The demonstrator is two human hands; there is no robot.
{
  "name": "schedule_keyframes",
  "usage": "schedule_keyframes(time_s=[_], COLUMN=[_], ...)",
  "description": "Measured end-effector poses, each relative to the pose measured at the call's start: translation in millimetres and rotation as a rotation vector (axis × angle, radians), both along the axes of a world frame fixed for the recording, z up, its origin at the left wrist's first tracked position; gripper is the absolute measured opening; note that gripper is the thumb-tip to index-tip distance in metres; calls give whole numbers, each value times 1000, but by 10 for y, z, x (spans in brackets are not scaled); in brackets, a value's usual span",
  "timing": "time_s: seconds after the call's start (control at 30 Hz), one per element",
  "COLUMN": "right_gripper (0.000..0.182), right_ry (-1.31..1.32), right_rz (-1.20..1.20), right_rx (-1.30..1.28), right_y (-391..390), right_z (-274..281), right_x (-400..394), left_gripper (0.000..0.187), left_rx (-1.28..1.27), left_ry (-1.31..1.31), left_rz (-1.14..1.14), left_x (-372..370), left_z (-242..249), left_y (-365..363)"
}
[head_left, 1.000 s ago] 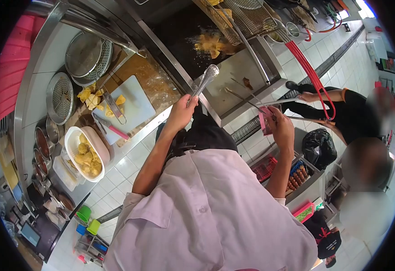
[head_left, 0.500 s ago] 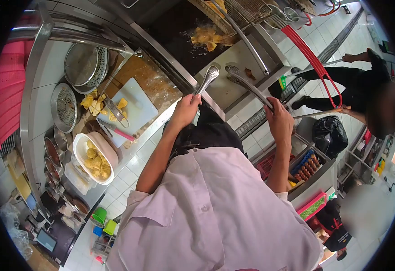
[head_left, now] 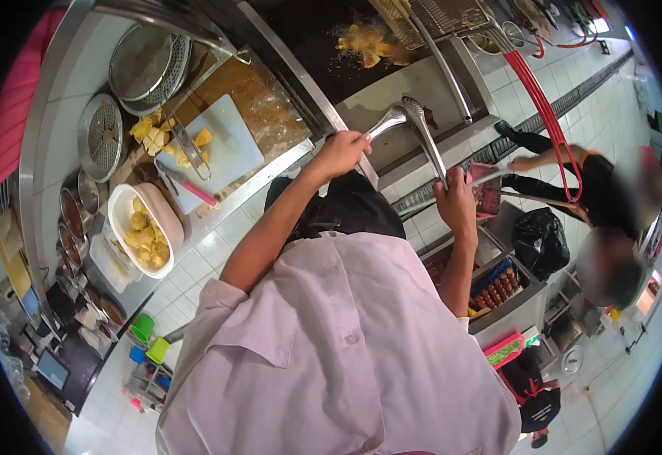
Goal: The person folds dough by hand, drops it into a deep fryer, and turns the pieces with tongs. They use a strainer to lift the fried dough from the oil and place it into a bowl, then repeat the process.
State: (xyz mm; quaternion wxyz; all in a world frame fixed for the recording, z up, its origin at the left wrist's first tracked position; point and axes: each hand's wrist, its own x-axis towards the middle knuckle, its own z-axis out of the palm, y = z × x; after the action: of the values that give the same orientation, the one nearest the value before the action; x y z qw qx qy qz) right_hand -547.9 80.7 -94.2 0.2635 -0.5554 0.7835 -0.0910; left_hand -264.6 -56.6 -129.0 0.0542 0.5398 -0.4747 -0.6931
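Note:
My left hand (head_left: 344,154) is closed on the handle of a metal slotted spoon (head_left: 388,120) at the edge of the fryer. My right hand (head_left: 456,201) grips the handle of a second metal spoon (head_left: 426,136). The heads of the two spoons meet or overlap above the steel tray (head_left: 380,95). Beyond them, yellow pieces (head_left: 364,44) float in the dark oil. A wire basket (head_left: 441,17) with a long red handle (head_left: 532,91) rests at the upper right of the fryer.
On the left counter are a white cutting board (head_left: 221,144), a pink-handled knife (head_left: 194,191), a white tub (head_left: 145,231) of yellow pieces and metal strainers (head_left: 101,136). People in dark clothes (head_left: 607,189) stand at the right, near a black bag (head_left: 541,243).
The spoon heads have come together, with both hands nearer each other. The view has shifted a little. A person at the right has moved, and a reddish dustpan-like object now shows beside my right hand.

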Motion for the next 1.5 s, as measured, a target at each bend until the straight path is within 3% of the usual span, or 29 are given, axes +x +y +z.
schedule_keyframes(time_s=[0.03,0.13,0.3,0.43,0.53,0.73,1.03,1.23,1.37,1.5], right_gripper=[36,34,38,33,32,34,43,44,43,41], right_ry=[-38,-48,-72,-371,-426,-244,-118,-396,-331,-416], right_rz=[-18,-21,1,-206,-243,-126,-59,-190,-111,-137], right_rx=[14,17,-8,127,124,90,124,246,204,237], right_y=[-12,-67,-15,-45,-51,-125,-179,-175,-120,-156], right_z=[-3,92,49,143,273,553,371,183,3,234], right_x=[3,39,-53,-178,-316,-380,-385,-420,-477,-406], left_gripper=[44,40,29,27,27,26,29,26,21,17], left_rx=[90,-365,-706,-716,-767,-763,-827,-770,-878,-939], left_ry=[48,-156,-361,-496,-535,-441,-359,-353,-336,-439], left_rz=[14,-109,-167,-319,-337,-174,-264,-309,-360,-441], left_x=[-30,-176,-242,-303,-297,-190,2,-46,-82,-116], left_z=[-82,-199,-55,68,115,158,144,173,54,-19], left_y=[-25,-38,-83,-128,-100,-110,-121,-52,-38,-57])
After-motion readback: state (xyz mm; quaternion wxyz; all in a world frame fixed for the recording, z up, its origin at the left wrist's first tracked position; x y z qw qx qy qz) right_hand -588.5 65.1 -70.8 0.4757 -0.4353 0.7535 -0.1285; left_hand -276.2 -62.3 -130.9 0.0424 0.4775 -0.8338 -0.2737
